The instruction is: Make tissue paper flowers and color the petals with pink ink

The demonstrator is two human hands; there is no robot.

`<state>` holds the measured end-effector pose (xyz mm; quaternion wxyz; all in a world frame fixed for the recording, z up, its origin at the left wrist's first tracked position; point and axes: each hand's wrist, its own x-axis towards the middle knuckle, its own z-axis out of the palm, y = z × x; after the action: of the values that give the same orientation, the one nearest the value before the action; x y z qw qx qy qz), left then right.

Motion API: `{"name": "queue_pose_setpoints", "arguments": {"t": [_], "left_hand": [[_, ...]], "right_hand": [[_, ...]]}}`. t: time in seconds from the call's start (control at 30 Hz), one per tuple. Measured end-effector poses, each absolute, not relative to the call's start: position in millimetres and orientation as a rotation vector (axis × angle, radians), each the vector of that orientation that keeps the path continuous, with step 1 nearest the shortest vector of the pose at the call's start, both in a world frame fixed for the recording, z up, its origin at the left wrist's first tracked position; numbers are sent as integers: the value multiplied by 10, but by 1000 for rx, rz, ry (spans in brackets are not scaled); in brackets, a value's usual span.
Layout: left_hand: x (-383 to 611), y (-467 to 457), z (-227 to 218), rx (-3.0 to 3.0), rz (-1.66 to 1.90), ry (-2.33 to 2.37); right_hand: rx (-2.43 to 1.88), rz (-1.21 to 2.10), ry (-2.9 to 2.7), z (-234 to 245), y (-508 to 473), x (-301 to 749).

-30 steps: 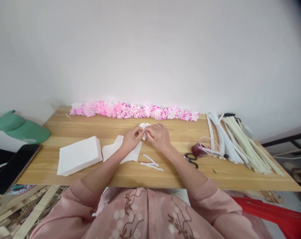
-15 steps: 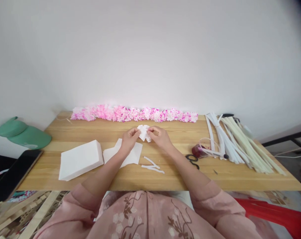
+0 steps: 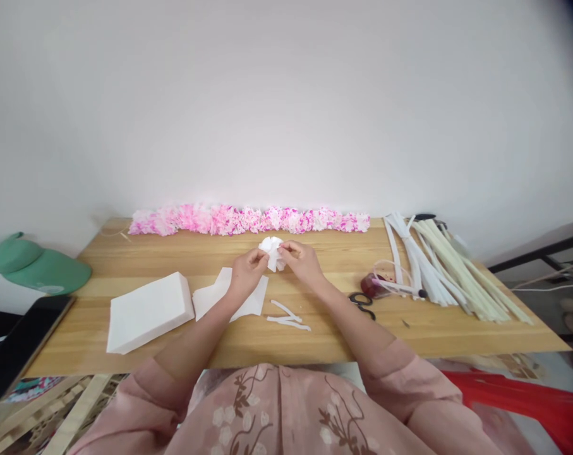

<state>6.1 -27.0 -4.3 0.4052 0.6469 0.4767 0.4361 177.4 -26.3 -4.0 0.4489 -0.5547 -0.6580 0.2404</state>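
A small white paper flower [image 3: 271, 248] with ruffled edges is held up over the middle of the table. My left hand [image 3: 249, 270] pinches its left side between thumb and fingertips. On the other side my right hand [image 3: 302, 260] pinches the right edge the same way. Flat white paper sheets [image 3: 254, 302] lie beneath my left forearm, partly covered by it. Several short white strips [image 3: 286, 316] rest on the wood between my forearms. Behind my hands, along the wall, runs a row of fluffy pink and white paper flowers [image 3: 248, 220].
At left are a stack of white paper [image 3: 148, 311], a green visor cap [image 3: 47, 270] and a dark phone [image 3: 28, 344]. Black-handled scissors [image 3: 362, 303], a dark red container [image 3: 372, 284], and bundles of white strips [image 3: 421, 265] and cream strips [image 3: 461, 272] lie on the right of the wooden table [image 3: 172, 360].
The white paper flower looks rounder and more spread between my fingers. Both hands stay in nearly the same place, and the whole view has shifted slightly.
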Motion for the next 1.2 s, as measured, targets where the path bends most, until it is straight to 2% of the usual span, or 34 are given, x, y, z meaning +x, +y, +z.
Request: {"name": "queue_pose_setpoints", "arguments": {"t": [0.13,0.37,0.5,0.7,0.93,1.2], "left_hand": [[55,-221,-90,1498,1078,1112],[66,-282,-33,1867,977,1376],[54,-290,-26,2003,970,1408],[27,-273,-30,1848,1023,1356],[32,-192,-81,1321,1130,1131],[63,-311,-3,1761,1094,1269]], "right_hand": [[-1340,701,-1552,-23,-265,1765],[-1358,224,-1918,29,-324,1712],[-1314,125,-2033,53,-357,1697],[-1325,203,-1987,41,-342,1699],[-1395,561,-1732,16,-282,1746],[-1410,255,-1865,21,-317,1715]]}}
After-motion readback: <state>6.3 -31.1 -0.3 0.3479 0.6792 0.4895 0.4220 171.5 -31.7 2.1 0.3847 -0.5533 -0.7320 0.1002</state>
